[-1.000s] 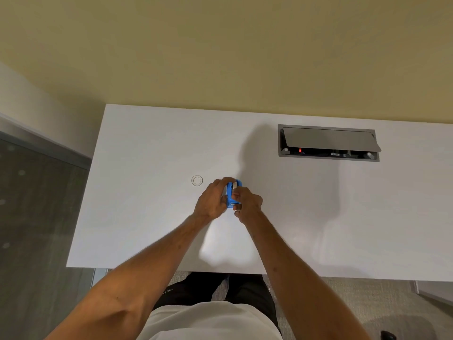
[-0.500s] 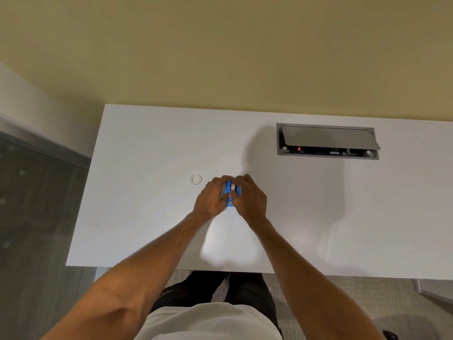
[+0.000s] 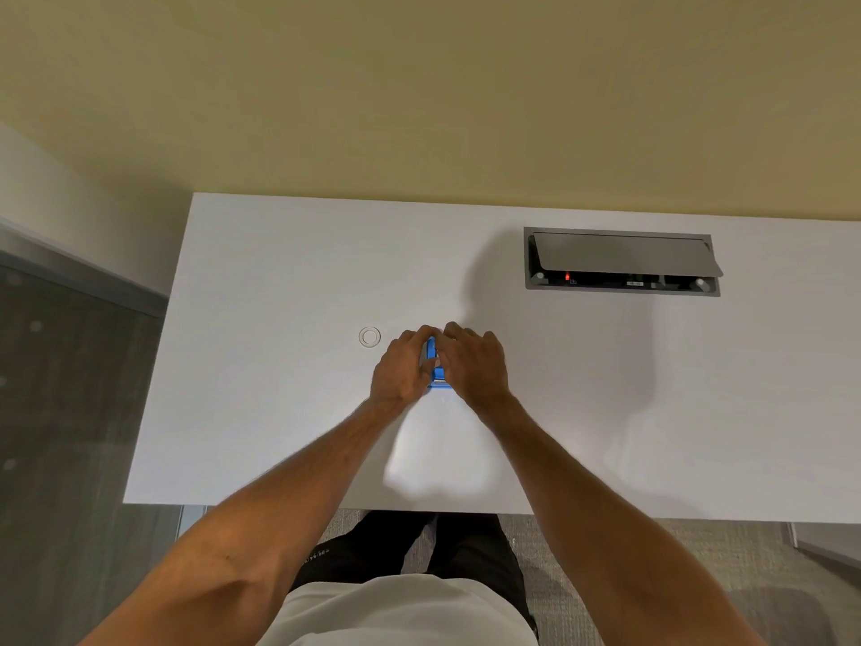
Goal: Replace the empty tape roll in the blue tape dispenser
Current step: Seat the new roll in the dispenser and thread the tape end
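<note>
Blue tape dispenser (image 3: pixel 437 371) clasped between left hand (image 3: pixel 404 366) and right hand (image 3: pixel 474 363), both grips holding it.

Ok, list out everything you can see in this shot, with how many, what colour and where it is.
tape dispenser: one, blue, near the middle of the desk, mostly hidden between the two hands
tape roll: one, clear or whitish ring, flat on the desk just left of the hands
desk: one, white, against the wall
cable box: one, grey, set into the desk at far right, lid propped open, small red light inside
wall: one, yellowish, behind the desk
floor: grey, left of and below the desk
left hand: one, gripping the dispenser's left side
right hand: one, gripping the dispenser's right side
</note>
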A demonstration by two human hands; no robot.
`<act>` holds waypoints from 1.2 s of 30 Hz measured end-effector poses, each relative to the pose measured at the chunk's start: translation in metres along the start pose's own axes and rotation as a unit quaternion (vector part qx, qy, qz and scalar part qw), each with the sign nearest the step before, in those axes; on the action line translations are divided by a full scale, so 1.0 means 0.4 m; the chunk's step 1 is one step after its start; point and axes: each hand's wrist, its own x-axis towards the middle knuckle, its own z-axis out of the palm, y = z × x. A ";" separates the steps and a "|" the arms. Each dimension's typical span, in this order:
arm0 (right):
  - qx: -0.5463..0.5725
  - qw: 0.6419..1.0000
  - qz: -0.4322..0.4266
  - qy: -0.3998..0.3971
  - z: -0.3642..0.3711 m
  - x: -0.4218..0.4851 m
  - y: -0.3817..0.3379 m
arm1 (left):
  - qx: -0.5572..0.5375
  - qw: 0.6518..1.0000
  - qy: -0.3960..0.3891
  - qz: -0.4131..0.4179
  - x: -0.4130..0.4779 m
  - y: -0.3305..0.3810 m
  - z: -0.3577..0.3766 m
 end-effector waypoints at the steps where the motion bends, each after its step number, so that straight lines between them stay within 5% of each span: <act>1: -0.002 1.000 -0.003 0.003 0.000 0.001 -0.001 | 0.001 1.000 0.000 -0.001 0.001 0.000 0.000; 13: 0.003 1.000 0.004 -0.015 -0.008 -0.002 0.008 | 0.002 1.000 0.002 0.018 0.005 -0.009 -0.003; 21: 0.143 0.982 0.119 0.024 -0.007 -0.036 -0.018 | -0.069 0.997 -0.020 0.043 -0.028 -0.025 -0.017; 23: 0.241 0.945 0.216 0.054 -0.008 -0.048 -0.035 | -0.082 0.995 -0.028 0.043 -0.034 -0.026 -0.020; 25: 0.358 0.867 0.341 0.061 -0.004 -0.051 -0.051 | -0.082 0.995 -0.034 0.041 -0.036 -0.028 -0.023; 28: 0.572 0.657 0.490 0.032 0.003 -0.050 -0.069 | -0.072 0.996 -0.043 0.037 -0.038 -0.028 -0.033; 30: 0.644 0.560 0.521 0.004 0.002 -0.053 -0.077 | -0.067 0.996 -0.048 0.037 -0.039 -0.026 -0.039; 36: 0.683 0.509 0.524 -0.015 0.011 -0.037 -0.089 | -0.073 0.996 -0.050 0.033 -0.044 -0.015 -0.045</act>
